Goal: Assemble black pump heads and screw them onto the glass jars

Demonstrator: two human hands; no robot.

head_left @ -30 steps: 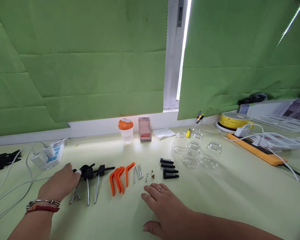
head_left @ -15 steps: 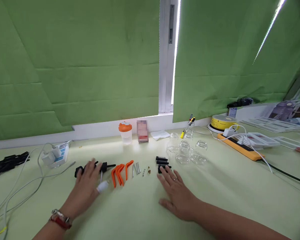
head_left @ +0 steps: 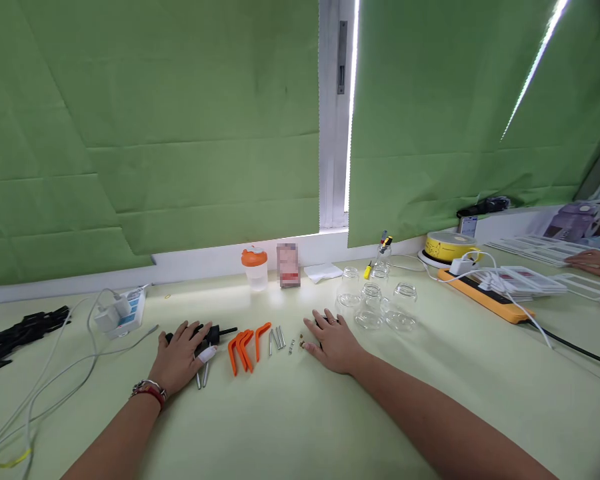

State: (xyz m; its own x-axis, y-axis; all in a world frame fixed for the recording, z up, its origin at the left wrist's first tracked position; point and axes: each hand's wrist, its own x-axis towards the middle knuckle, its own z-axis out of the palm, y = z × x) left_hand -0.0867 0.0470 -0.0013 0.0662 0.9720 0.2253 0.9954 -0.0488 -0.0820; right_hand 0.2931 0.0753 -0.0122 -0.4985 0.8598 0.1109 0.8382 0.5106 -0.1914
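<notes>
My left hand point(head_left: 183, 357) lies spread on black-handled parts point(head_left: 213, 335), partly covering them; two metal rods point(head_left: 205, 375) stick out below it. My right hand point(head_left: 333, 342) rests with fingers apart over the black spring pieces, which are almost fully hidden under it. Between the hands lie several orange bent pieces point(head_left: 243, 350), a few silver pins point(head_left: 279, 337), small clear-silver bits point(head_left: 291, 346) and tiny brass-coloured pieces point(head_left: 301, 341) near my right thumb.
Glass jars point(head_left: 370, 308) stand right of centre, one holding tools. An orange-lidded cup point(head_left: 255, 268) is at the back. Power strips point(head_left: 130, 313) with cables lie left and right point(head_left: 485, 297). Black straps point(head_left: 25, 337) are far left. Another person's hand point(head_left: 595, 263) touches white frames at right.
My left hand has settled over the black parts, uncovering metal rods below. My right hand has moved forward onto the black spring pieces. Another person's hands have appeared at the right edge.
</notes>
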